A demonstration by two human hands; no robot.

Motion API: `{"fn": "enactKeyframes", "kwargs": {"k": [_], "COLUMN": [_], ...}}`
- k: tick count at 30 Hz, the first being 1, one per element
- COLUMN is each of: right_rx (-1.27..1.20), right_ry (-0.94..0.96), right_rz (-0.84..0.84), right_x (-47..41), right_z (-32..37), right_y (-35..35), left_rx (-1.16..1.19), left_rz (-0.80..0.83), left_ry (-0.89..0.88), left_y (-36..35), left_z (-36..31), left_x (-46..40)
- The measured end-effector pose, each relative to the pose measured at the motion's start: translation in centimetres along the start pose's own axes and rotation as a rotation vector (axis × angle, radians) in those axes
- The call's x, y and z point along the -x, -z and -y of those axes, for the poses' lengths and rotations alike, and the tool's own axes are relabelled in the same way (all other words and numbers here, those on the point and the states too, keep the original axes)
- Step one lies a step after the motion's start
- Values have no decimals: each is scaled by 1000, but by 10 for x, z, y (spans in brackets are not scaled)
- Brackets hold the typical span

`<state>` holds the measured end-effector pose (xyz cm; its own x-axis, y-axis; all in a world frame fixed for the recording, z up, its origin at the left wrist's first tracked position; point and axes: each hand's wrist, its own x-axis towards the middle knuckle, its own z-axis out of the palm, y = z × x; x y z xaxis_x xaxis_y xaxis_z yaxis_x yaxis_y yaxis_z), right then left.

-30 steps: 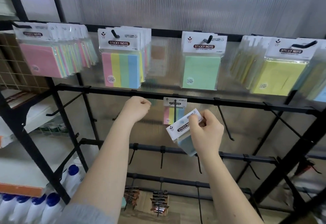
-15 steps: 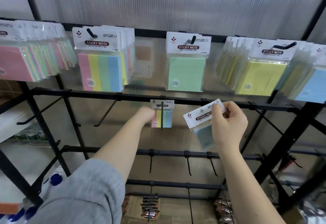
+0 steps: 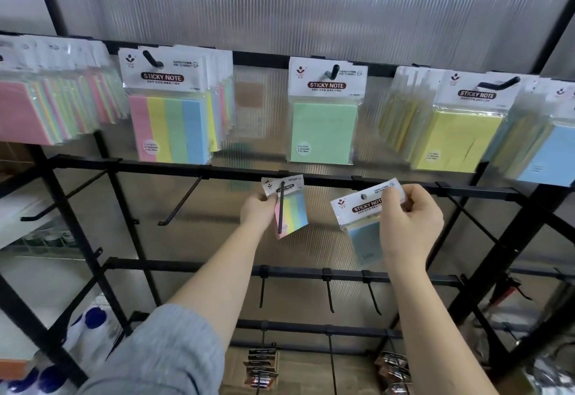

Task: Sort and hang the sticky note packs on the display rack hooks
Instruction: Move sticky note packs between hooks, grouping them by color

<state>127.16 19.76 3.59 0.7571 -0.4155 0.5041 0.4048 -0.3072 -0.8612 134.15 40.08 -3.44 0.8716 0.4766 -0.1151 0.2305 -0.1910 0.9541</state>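
My right hand [image 3: 407, 223] pinches the white header card of a blue sticky note pack [image 3: 364, 232], held tilted just below the second rail [image 3: 342, 181]. My left hand [image 3: 258, 211] grips the left edge of a small multicolour striped pack [image 3: 294, 211] that hangs on a thin black hook [image 3: 281, 207] of that rail. On the top rail hang a large striped pack [image 3: 172, 114], a green pack [image 3: 325, 114], yellow packs [image 3: 460, 133], blue packs [image 3: 550, 155] and pink packs [image 3: 28, 114].
Bare hooks [image 3: 183, 204] stick out of the second rail at the left and of the third rail [image 3: 329, 292] below. Battery cards [image 3: 259, 369] hang lower down. White bottles with blue caps [image 3: 90, 323] stand on a shelf at the lower left. Black frame struts cross at the right.
My right hand has carried the blue pack up and to the right of the small striped pack. My left hand has come off the rail and taken hold of the striped pack, which now tilts.
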Motion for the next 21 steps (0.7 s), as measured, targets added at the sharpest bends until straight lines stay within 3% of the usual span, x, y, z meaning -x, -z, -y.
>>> {"fn": "enactKeyframes", "kwargs": {"k": [3, 7, 21], "right_rx": [3, 7, -31], "right_ry": [-12, -24, -91], "right_rz": [-19, -33, 13], "right_x": [-2, -2, 9], "right_z": [-2, -3, 1], "right_y": [5, 11, 41], "left_rx": [102, 78, -80], "left_rz": [119, 150, -178], "left_ry": [54, 44, -264], "left_y": [-1, -1, 16], "left_z": [-3, -4, 6], "left_x": [0, 3, 76]}}
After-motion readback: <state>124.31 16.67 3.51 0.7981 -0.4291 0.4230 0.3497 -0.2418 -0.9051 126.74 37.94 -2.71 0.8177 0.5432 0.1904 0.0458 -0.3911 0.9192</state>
